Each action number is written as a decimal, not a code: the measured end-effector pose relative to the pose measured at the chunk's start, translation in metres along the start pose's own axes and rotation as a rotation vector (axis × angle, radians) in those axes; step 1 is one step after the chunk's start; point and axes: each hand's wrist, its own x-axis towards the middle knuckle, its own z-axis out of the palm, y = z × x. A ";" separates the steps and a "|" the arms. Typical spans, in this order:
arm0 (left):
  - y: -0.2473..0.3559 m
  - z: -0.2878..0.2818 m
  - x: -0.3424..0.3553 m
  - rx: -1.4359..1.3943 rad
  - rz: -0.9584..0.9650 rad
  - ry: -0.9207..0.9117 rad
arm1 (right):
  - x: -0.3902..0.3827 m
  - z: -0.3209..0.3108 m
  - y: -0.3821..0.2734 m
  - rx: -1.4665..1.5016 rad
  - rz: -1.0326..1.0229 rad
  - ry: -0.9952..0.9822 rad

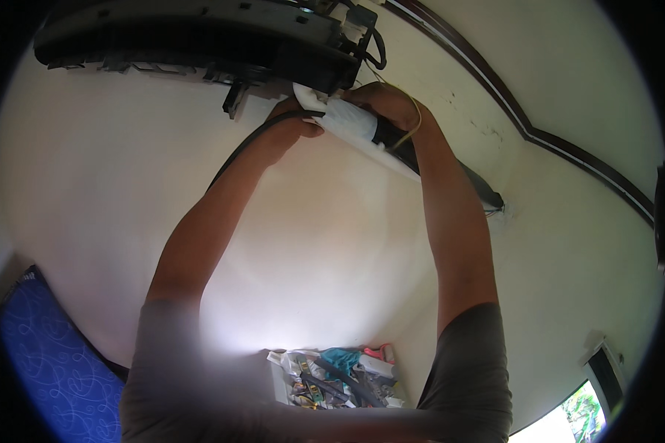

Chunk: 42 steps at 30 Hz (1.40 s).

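Observation:
Both my arms are raised to a bundle of insulated pipes [358, 125], with white sleeve, pale wrap and a black length, just below a black wall-mounted unit [192, 40]. My left hand [292, 122] grips the bundle at its left end, where a black hose [247, 138] crosses it; some fingers are hidden behind. Further right, my right hand [388, 103] is curled round the upper side of the bundle, its fingertips mostly out of sight. A thin yellowish cord [417, 118] hangs over that hand, and the bundle runs down rightward to the wall.
A dark trim strip [591, 151] crosses the upper right. Below are a container of assorted tools and cloths [332, 376], a blue patterned padded panel [52, 369] at lower left, and a bright window [584, 410] at lower right. The pale wall [303, 251] lies behind my arms.

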 end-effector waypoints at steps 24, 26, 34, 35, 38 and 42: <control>0.025 -0.003 -0.010 0.345 -0.345 -0.128 | -0.088 0.141 0.037 -1.103 -0.651 0.862; 0.032 -0.007 -0.010 0.419 -0.343 -0.184 | -0.070 0.133 0.035 -1.199 -0.662 0.867; 0.020 0.004 -0.056 0.058 0.024 0.180 | -0.081 0.112 0.025 -1.251 -0.752 0.776; 0.017 0.007 -0.055 0.001 0.030 0.133 | -0.082 0.111 0.022 -1.278 -0.752 0.765; 0.017 0.003 -0.033 -0.097 0.143 0.008 | -0.079 0.105 0.016 -1.369 -0.761 0.747; 0.024 -0.011 0.000 0.039 0.230 -0.055 | -0.073 0.104 0.011 -1.481 -0.739 0.757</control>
